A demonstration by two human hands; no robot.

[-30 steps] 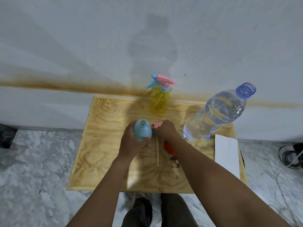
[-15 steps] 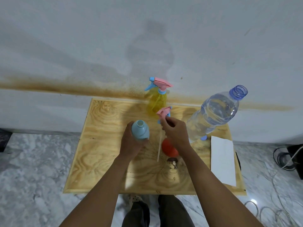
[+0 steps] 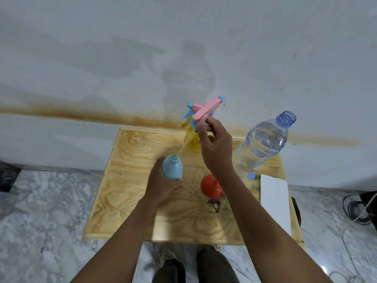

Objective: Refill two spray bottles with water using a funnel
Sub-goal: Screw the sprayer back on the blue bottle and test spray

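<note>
My left hand (image 3: 160, 185) grips a light blue spray bottle (image 3: 172, 168), upright on the wooden table (image 3: 126, 180) with its neck open. My right hand (image 3: 215, 148) holds that bottle's pink spray head (image 3: 206, 111) raised high; its thin dip tube (image 3: 184, 146) slants down, its tip just at the blue bottle's mouth. A yellow spray bottle (image 3: 191, 137) with its own pink and blue head stands behind, partly hidden by my right hand. A red funnel (image 3: 211, 185) lies on the table. A large clear water bottle (image 3: 263, 141) stands uncapped at the right.
A blue cap (image 3: 251, 176) lies at the water bottle's base. A white folded paper (image 3: 274, 201) lies along the table's right edge. The wall rises just behind the table. Cables (image 3: 359, 209) lie on the marble floor at the right.
My right hand has lifted the pink spray head up and away from the table, drawing its dip tube out of the blue bottle. My left hand has kept hold of the blue bottle.
</note>
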